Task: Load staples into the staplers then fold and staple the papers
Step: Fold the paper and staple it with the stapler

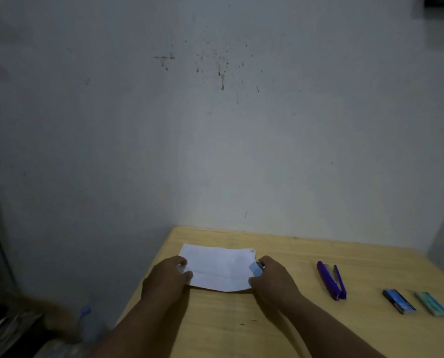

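- We note the wall (pixel 215 125) as the largest surface in view: pale, with dark specks and a brown drip mark in its upper middle.
- We find a light wooden table (pixel 280 332) set against that wall, its left edge running down toward the bottom of the view.
- We record a folded white paper (pixel 218 270) lying flat near the table's far left corner, with a faint dotted line across it.
- We observe the left hand (pixel 168 276) at the paper's left edge, fingers curled, thumb on top, pinching the sheet.
- We observe the right hand (pixel 272 277) at the paper's right edge, fingers curled round a light blue stapler (pixel 255 268), whose front end sits over the paper's edge. We cannot tell whether the stapler is pressed down.
- We note a purple stapler (pixel 331 280) lying on the table to the right of the right hand, apart from it, its top arm hinged open.
- We log a dark blue staple box (pixel 399 301) further right on the table.
- We log a green staple box (pixel 433 304) just beside the blue one, nearest the right border.
- We note blurred, dim items on the floor at lower left, among them a clear bottle with a blue cap (pixel 85 311); the rest we cannot identify.
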